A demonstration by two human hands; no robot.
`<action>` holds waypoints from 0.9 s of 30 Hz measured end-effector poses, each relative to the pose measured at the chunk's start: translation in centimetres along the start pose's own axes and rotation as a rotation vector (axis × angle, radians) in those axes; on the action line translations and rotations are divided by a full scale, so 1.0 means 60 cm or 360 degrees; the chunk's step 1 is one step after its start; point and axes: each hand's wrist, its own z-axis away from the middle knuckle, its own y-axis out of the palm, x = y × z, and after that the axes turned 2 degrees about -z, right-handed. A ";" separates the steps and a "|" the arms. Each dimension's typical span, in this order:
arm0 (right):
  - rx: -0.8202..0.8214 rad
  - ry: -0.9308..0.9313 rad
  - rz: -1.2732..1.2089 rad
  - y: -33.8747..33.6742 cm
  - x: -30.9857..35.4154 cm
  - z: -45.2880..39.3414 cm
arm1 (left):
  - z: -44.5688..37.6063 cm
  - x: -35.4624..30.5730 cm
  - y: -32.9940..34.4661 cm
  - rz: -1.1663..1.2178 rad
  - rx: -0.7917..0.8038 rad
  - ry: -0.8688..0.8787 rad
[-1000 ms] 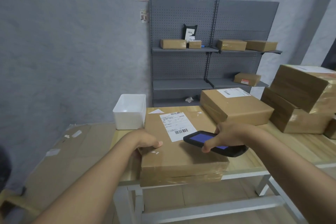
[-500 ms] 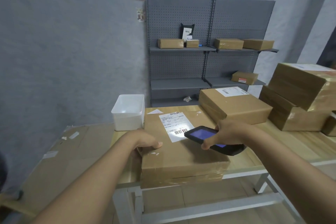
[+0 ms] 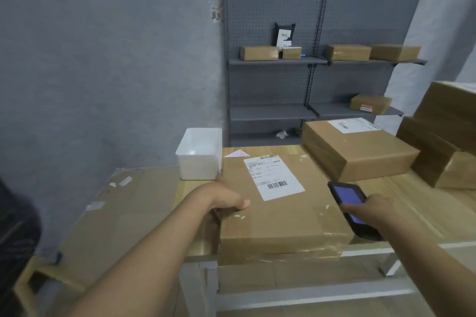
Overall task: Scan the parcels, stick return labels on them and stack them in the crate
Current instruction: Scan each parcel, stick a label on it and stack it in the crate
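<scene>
Left hand (image 3: 226,201) gripping parcel (image 3: 280,213) edge; right hand (image 3: 373,210) — scanner (image 3: 354,210) just beside

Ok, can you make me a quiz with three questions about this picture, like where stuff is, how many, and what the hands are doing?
1. Where is the white tub?
A. on the grey shelf
B. on the table, left of the front parcel
C. on top of a parcel

2. How many boxes stand on the top shelf?
A. one
B. two
C. four

3. What is the right hand doing?
A. holding the scanner
B. peeling a label
C. resting flat on the table

Answers:
1 B: the tub stands beside the front parcel.
2 C: two boxes on each half.
3 A: its fingers grip the scanner, while the left hand holds the parcel's edge.
</scene>
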 end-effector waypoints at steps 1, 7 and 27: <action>0.0000 -0.0010 0.0062 0.011 -0.005 -0.002 | 0.000 0.001 0.001 0.0072 0.0040 -0.0019; -0.0033 -0.0004 0.0166 0.050 0.000 -0.012 | -0.003 0.002 -0.009 0.0117 0.0163 -0.0071; 0.0258 -0.1174 -0.0311 0.041 0.292 -0.178 | -0.173 -0.096 -0.109 -0.0257 -0.0734 0.0216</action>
